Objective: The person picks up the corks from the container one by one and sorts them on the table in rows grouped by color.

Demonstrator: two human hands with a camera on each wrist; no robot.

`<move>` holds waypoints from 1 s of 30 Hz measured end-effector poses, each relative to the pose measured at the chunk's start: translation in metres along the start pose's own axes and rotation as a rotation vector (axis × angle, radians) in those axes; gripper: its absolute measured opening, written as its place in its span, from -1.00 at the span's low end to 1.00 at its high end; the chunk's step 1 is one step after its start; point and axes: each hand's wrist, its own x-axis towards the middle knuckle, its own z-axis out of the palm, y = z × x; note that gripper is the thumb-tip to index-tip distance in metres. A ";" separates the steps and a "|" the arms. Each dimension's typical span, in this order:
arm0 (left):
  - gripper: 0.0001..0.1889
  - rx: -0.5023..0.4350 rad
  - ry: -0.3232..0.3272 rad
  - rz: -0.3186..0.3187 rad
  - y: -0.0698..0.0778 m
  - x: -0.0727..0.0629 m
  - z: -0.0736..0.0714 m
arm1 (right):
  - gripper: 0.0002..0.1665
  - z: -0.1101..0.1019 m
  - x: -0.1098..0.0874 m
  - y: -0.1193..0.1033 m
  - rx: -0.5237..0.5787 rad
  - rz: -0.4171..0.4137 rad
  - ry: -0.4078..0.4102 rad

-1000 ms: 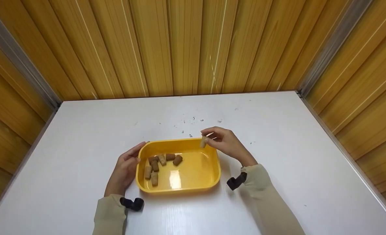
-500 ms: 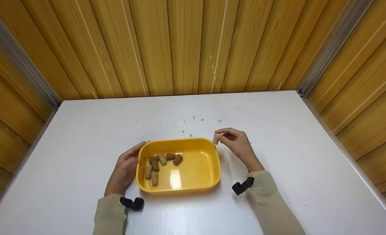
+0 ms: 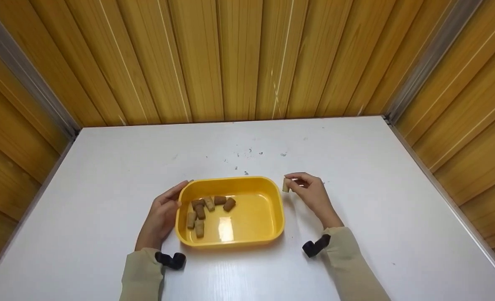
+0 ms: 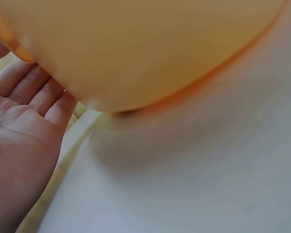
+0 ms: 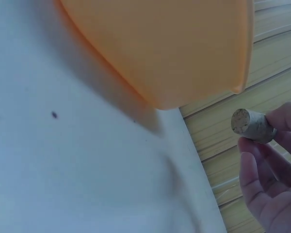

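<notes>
Between thumb and fingertips, my right hand [image 3: 313,196] pinches a pale tapered cork [image 3: 286,185] just outside the upper right corner of a yellow tray [image 3: 253,221]. The cork's speckled round end [image 5: 240,121] faces the right wrist camera, away from the tray wall. On the tray's left side my left hand [image 3: 160,217] rests against the outer wall, fingers stretched toward the back corner and thumb tip at the rim. In the left wrist view the tips of those fingers [image 4: 48,92] are hidden behind the tray. Several light and dark brown corks [image 3: 200,211] lie in the tray's left half.
The tray stands on a white table [image 3: 347,154] with small dark specks [image 3: 246,172] beyond it. Wood-patterned panels [image 3: 234,62] close off the back and both sides. Black wrist cameras [image 3: 315,246] sit at both sleeve cuffs.
My right hand has carried the pale cork from over the tray's upper right corner, rightward past the rim, then slightly toward me. The left hand and the other corks have stayed in place.
</notes>
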 end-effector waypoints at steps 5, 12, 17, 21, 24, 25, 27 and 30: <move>-0.40 0.013 0.011 -0.013 0.000 -0.001 0.001 | -0.61 -0.001 -0.002 0.008 -0.008 0.025 0.007; -0.41 0.000 0.044 -0.023 0.000 -0.001 0.002 | -0.57 -0.007 0.001 0.016 0.004 0.104 -0.012; -0.41 -0.009 0.058 -0.033 -0.001 0.000 0.004 | -0.55 -0.012 0.002 0.022 -0.002 0.131 -0.027; -0.40 -0.013 0.059 -0.036 -0.002 0.000 0.004 | -0.53 -0.014 0.002 0.024 -0.033 0.131 -0.042; -0.40 -0.015 0.052 -0.037 -0.002 0.000 0.004 | -0.54 -0.015 0.002 0.025 -0.041 0.133 -0.057; -0.40 -0.016 0.050 -0.037 -0.001 0.000 0.004 | -0.54 -0.015 0.002 0.026 -0.046 0.133 -0.063; -0.40 -0.018 0.050 -0.036 -0.001 0.001 0.005 | -0.56 -0.016 0.003 0.027 -0.058 0.137 -0.079; -0.40 -0.024 0.051 -0.034 -0.001 0.002 0.005 | -0.58 -0.016 0.003 0.028 -0.085 0.134 -0.109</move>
